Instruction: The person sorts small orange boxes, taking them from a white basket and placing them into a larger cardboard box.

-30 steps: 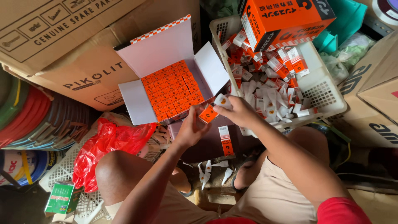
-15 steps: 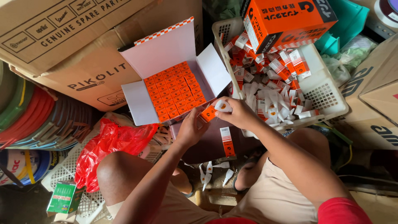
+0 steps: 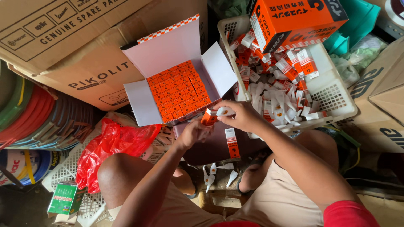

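Observation:
My left hand [image 3: 191, 133] and my right hand [image 3: 237, 115] meet over my lap, both on one small orange and white carton [image 3: 209, 117]; the right fingers pinch a white piece at its open end. Just above them lies an open white box [image 3: 168, 54] packed with rows of small orange cartons [image 3: 179, 90]. To the right, a white plastic basket [image 3: 332, 94] is heaped with loose orange and white cartons and white pieces [image 3: 275, 90]. Another flat small carton [image 3: 231, 143] rests below my hands.
A large orange box [image 3: 294, 19] leans on the basket's far edge. Big brown cardboard boxes [image 3: 63, 42] stand at the back left and right. A red plastic bag [image 3: 111, 145], coloured hose coils [image 3: 38, 122] and a small green box [image 3: 65, 197] lie left. White pieces [image 3: 216, 172] litter the floor.
Both hands stay on the small carton near the open box; the right fingers have shifted at its open end. The view has drifted slightly.

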